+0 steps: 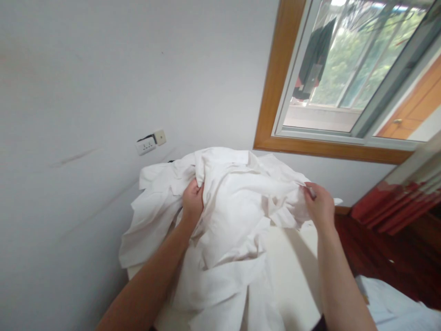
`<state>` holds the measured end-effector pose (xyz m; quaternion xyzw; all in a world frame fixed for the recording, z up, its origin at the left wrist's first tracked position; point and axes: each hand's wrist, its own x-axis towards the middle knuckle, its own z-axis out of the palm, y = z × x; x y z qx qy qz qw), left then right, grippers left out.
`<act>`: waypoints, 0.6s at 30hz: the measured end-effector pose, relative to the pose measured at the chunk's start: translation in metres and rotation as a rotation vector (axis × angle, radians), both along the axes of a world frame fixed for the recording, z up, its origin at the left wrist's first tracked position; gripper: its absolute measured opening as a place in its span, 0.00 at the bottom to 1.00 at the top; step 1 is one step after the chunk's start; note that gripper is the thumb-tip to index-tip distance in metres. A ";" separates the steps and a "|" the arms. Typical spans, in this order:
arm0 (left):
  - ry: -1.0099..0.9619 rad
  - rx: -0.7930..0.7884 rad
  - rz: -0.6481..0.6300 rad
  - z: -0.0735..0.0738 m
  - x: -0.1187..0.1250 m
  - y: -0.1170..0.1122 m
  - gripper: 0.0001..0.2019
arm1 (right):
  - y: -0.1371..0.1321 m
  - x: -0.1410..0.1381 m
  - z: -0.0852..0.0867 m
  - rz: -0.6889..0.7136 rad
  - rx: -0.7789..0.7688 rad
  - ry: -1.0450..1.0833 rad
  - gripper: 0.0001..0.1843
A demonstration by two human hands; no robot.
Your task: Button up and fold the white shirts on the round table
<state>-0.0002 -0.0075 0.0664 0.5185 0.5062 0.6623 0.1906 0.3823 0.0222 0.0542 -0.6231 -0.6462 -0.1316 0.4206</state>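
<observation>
A rumpled white garment point(237, 207) of thin cloth, perhaps a shirt, is spread in folds over a cream-coloured table point(296, 262). My left hand point(193, 197) is closed on a fold of it left of the middle, fingertips partly tucked behind the cloth. At the right end, my right hand point(319, 202) pinches the garment's edge between thumb and fingers, lifting it a little. More white cloth hangs over the table's left side; whether it is the same piece, I cannot tell. The near part of the cloth trails toward me.
Behind the table stands a white wall with a socket point(146, 145). A wood-framed window point(265, 133) is at the upper right. A red and cream curtain point(389, 202) hangs at the right above a dark red floor point(358, 248). Pale cloth point(396, 303) lies at the lower right.
</observation>
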 end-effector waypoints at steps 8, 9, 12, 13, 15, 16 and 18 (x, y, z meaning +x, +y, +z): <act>0.620 -0.007 0.292 0.011 -0.007 -0.013 0.22 | 0.011 0.012 -0.009 -0.181 -0.114 -0.196 0.16; 0.746 -0.050 0.276 0.006 -0.002 -0.012 0.23 | 0.012 0.006 -0.012 -0.176 -0.132 -0.199 0.16; 1.009 -0.186 0.209 -0.013 0.011 -0.006 0.24 | 0.011 -0.018 -0.017 -0.074 -0.091 -0.164 0.16; 1.045 -0.221 0.193 -0.020 0.014 -0.003 0.23 | 0.009 -0.028 -0.017 0.024 -0.079 -0.147 0.16; 1.042 -0.250 0.161 -0.031 0.019 0.003 0.21 | 0.002 -0.049 -0.016 0.325 -0.112 -0.116 0.16; 1.020 -0.248 0.149 -0.035 0.020 0.006 0.20 | -0.002 -0.061 -0.015 0.507 -0.154 -0.105 0.16; 0.983 -0.226 0.124 -0.038 0.021 0.009 0.18 | -0.012 -0.084 -0.017 0.796 -0.228 -0.097 0.17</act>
